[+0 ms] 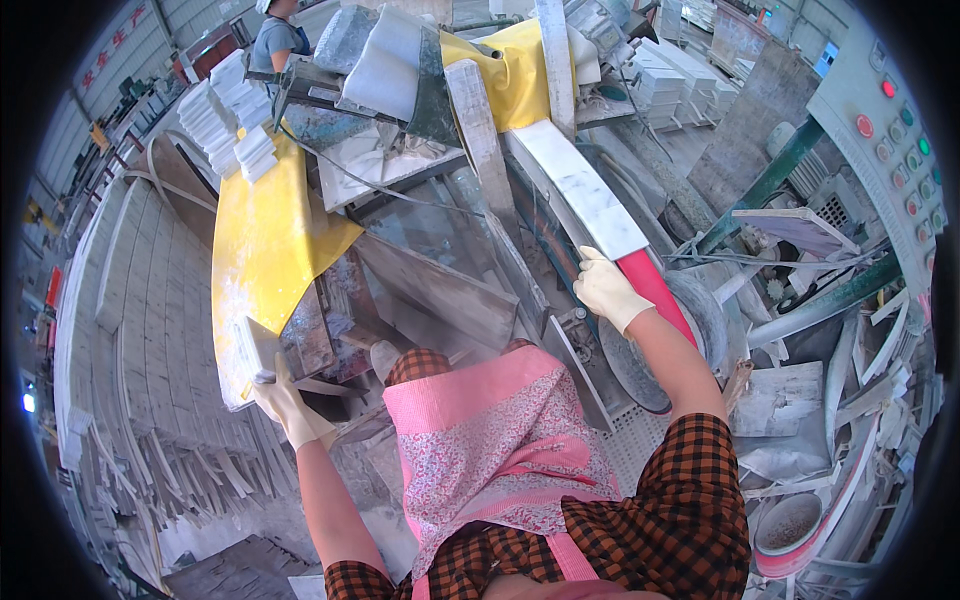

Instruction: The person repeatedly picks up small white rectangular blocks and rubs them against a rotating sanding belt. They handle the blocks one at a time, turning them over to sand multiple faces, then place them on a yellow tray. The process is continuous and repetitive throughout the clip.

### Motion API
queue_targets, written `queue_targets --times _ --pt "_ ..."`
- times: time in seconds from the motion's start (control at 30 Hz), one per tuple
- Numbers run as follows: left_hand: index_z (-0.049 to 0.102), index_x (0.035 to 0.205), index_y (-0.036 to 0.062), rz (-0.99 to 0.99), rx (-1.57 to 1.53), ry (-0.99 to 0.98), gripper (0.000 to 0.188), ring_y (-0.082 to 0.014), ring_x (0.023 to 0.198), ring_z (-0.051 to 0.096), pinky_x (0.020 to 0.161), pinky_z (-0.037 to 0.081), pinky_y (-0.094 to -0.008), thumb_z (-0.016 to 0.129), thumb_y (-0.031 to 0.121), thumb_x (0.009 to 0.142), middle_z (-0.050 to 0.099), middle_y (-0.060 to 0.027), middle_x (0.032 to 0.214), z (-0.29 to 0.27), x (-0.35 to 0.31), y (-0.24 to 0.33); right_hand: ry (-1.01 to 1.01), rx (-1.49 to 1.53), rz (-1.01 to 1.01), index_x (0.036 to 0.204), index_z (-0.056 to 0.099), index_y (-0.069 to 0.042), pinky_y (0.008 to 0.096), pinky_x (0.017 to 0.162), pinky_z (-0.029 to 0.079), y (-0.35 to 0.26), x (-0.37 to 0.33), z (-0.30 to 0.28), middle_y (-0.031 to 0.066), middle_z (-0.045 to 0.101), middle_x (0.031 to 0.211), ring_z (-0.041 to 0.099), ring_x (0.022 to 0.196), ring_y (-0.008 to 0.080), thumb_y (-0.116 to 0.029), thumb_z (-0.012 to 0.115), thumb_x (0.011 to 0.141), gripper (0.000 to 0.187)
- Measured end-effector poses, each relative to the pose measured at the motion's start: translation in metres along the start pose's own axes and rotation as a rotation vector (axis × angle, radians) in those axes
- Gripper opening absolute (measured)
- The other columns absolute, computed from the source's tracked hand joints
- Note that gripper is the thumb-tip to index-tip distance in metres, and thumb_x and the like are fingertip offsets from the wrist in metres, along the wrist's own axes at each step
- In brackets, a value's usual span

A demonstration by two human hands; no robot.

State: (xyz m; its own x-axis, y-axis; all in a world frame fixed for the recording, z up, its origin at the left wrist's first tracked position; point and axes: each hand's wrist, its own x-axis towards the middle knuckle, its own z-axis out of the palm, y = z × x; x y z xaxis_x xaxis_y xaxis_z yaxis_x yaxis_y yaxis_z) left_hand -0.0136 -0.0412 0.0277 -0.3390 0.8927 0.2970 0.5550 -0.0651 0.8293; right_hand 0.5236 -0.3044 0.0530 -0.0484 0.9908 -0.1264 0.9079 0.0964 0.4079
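My left hand (pixel 288 405), in a cream glove, grips a small white stone tile (pixel 258 350) standing on edge at the near end of a yellow-sheeted bench (pixel 255 250). The tile may be more than one piece. At the right, my right hand (pixel 607 290), gloved too, has its fingers curled against the near left edge of a long white marble strip with grey veins (pixel 580 190). The strip lies along a narrow machine bed, its near end beside a red band (pixel 657 295). The undersides of my right fingers are hidden.
Stacked white tiles (pixel 225 115) sit at the bench's far end. Stone strips (pixel 140 310) form a wall at left. A button panel (pixel 895 150) stands at right, above stone scraps and a bucket (pixel 790 525). Another person (pixel 280 40) stands at far left.
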Motion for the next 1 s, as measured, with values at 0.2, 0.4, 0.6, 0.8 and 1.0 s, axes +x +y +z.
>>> queue_targets --times 0.2,0.4,0.6,0.8,1.0 --pt "0.060 0.083 -0.0028 0.052 0.028 0.088 0.046 -0.0232 0.073 0.060 0.073 0.049 -0.0382 0.081 0.038 0.085 0.067 -0.0147 0.080 0.008 0.004 -0.012 -0.005 -0.001 0.000 0.077 0.080 -0.011 0.0389 0.122 0.030 0.000 0.000 0.002 0.0084 0.078 0.085 0.071 0.099 0.0206 -0.014 0.063 0.081 0.018" --pt "0.058 0.081 -0.0016 0.050 0.018 0.101 0.046 -0.0229 0.071 0.058 0.072 0.049 -0.0382 0.081 0.038 0.085 0.066 -0.0139 0.078 0.009 0.006 -0.017 -0.012 0.003 0.007 0.077 0.080 -0.010 0.0389 0.122 0.030 0.000 0.000 0.001 0.0088 0.078 0.085 0.071 0.100 0.0209 -0.014 0.063 0.081 0.018" --pt "0.068 0.110 -0.0087 0.002 0.047 0.024 0.058 -0.0323 0.094 0.068 0.087 0.051 -0.0408 0.080 0.042 0.085 0.071 -0.0220 0.103 0.004 0.004 -0.008 -0.009 -0.003 0.013 0.077 0.080 -0.011 0.0388 0.122 0.030 -0.001 0.000 0.002 0.0082 0.078 0.084 0.071 0.098 0.0208 -0.014 0.063 0.081 0.018" --pt "0.065 0.091 -0.0056 -0.007 0.049 0.031 0.044 -0.0228 0.073 0.062 0.071 0.049 -0.0372 0.080 0.035 0.087 0.068 -0.0146 0.081 0.006 0.004 -0.009 -0.015 -0.028 0.013 0.077 0.080 -0.012 0.0383 0.122 0.030 -0.001 0.000 0.002 0.0066 0.077 0.083 0.070 0.095 0.0202 -0.013 0.063 0.081 0.018" --pt "0.066 0.092 -0.0052 0.078 0.067 0.106 0.045 -0.0230 0.071 0.061 0.070 0.049 -0.0378 0.080 0.037 0.086 0.068 -0.0141 0.080 0.008 0.005 -0.013 -0.021 -0.024 0.012 0.078 0.080 -0.013 0.0381 0.122 0.030 -0.001 0.000 0.000 0.0058 0.077 0.083 0.070 0.095 0.0198 -0.014 0.063 0.082 0.018"
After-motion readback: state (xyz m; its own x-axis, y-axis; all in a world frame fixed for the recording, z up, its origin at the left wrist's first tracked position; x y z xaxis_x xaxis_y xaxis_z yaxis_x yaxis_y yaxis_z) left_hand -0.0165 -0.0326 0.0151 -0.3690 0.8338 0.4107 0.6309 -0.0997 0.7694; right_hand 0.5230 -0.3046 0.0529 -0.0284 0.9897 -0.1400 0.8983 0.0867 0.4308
